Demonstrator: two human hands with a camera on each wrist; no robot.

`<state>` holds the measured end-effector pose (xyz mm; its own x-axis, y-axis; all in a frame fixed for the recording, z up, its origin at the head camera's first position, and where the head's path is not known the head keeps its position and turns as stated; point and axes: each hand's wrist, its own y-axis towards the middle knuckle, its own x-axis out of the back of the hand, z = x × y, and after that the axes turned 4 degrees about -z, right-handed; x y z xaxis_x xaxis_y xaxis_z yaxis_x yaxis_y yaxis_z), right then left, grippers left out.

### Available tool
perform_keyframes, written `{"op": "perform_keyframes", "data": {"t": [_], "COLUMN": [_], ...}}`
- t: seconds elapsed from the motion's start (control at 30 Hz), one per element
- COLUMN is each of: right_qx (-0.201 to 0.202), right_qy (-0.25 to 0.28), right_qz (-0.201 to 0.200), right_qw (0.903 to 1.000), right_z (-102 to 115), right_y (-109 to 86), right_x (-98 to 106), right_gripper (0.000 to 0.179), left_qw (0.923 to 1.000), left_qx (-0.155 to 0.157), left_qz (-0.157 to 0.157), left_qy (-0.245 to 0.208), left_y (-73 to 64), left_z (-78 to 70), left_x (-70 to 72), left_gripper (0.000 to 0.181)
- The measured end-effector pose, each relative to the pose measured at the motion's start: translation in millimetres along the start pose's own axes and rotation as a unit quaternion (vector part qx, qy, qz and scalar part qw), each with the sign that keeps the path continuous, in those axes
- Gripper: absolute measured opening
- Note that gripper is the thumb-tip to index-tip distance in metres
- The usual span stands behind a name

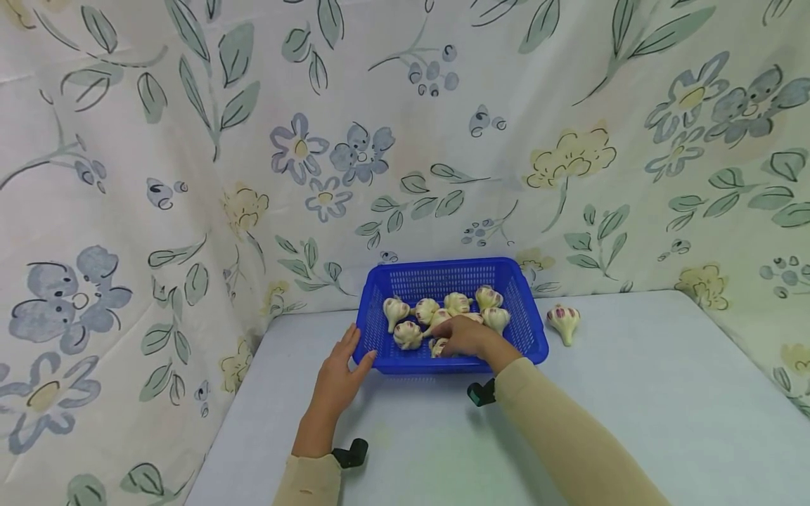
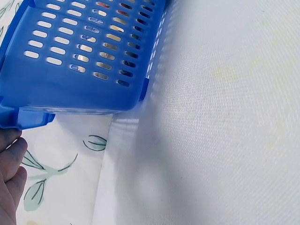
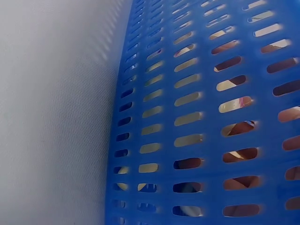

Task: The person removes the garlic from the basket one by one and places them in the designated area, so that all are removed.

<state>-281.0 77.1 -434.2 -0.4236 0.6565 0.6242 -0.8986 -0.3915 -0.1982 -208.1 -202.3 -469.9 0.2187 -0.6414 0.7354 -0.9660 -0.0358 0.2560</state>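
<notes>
A blue plastic basket (image 1: 538, 349) with slotted walls holds several garlic bulbs (image 1: 408, 335), whitish with purple streaks. My left hand (image 1: 337, 379) is at the basket's left front corner, thumb spread from the fingers. In the left wrist view, its fingertips (image 2: 16, 147) touch the underside of the basket's rim. Reaching over the front wall, my right hand (image 1: 467, 336) has its fingers curled onto a garlic bulb (image 1: 438, 347) near the front. That bulb is partly covered by the hand. Through the slots in the right wrist view, only pieces of fingers (image 3: 241, 183) and bulbs show.
One loose garlic bulb (image 1: 563, 322) lies on the white table (image 1: 633, 393), right of the basket. A floral cloth (image 1: 443, 154) hangs behind the table and along its left side. Small black devices (image 1: 351, 453) are worn at both wrists.
</notes>
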Motion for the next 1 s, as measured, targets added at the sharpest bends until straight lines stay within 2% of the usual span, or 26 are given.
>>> {"op": "perform_keyframes", "data": {"t": [0.27,0.53,0.83,1.0], "right_qx": [-0.001,-0.011,-0.016,-0.016], "right_qy": [-0.02,-0.034,-0.067,-0.073], "right_qz": [0.009,0.009,0.005,0.003], "right_qw": [0.9998,0.9993,0.9976,0.9972], "right_z": [-0.3,-0.9,-3.4,-4.4], "right_y": [1.5,4.5,7.9,9.3], "right_x": [0.2,0.7,0.1,-0.1], "right_gripper": [0.051,0.054,0.054,0.056], "left_qw": [1.0,0.9999,0.9994,0.9988], "left_qx": [0.003,0.0,0.002,-0.01], "left_qz": [0.002,0.009,0.022,0.024], "left_qy": [0.0,0.009,0.025,0.041], "left_y": [-0.7,1.0,2.6,3.4], "left_z": [-0.7,-0.5,-2.5,-2.5], "left_x": [1.1,2.7,4.8,7.7], "left_gripper": [0.075,0.082,0.077,0.078]}}
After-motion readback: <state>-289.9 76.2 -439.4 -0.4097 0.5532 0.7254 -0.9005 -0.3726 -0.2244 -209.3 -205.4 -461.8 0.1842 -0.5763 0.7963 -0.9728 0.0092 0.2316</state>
